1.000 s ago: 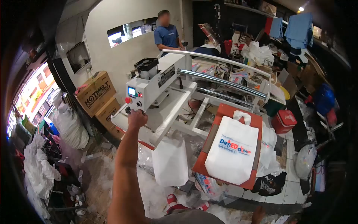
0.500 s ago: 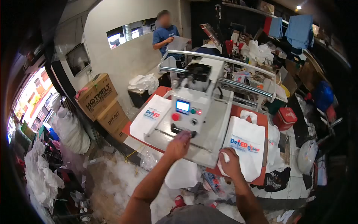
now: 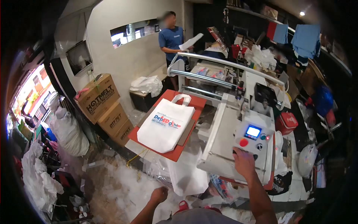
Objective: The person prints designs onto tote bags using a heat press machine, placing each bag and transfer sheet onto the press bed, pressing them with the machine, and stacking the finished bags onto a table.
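Note:
My right hand is wrapped round the black handle at the front of a white heat press head with a lit screen and a red button. The head stands over the right-hand platen, whose red edge shows beneath; any bag there is hidden. On the left red platen lies a white tote bag printed "DepED", its handles toward the back. My left hand is closed in a loose fist, low in front of that platen, with nothing visible in it.
Metal slide rails span the press. Cardboard boxes are stacked at left, and a white sack stands beyond them. White material hangs between the platens. A co-worker holds a sheet behind. A red cooler is at right.
The press head has slid from the left platen to the right one, uncovering the left bag. My left hand has let go of the handle and dropped; my right hand has left the right bag and grips the handle.

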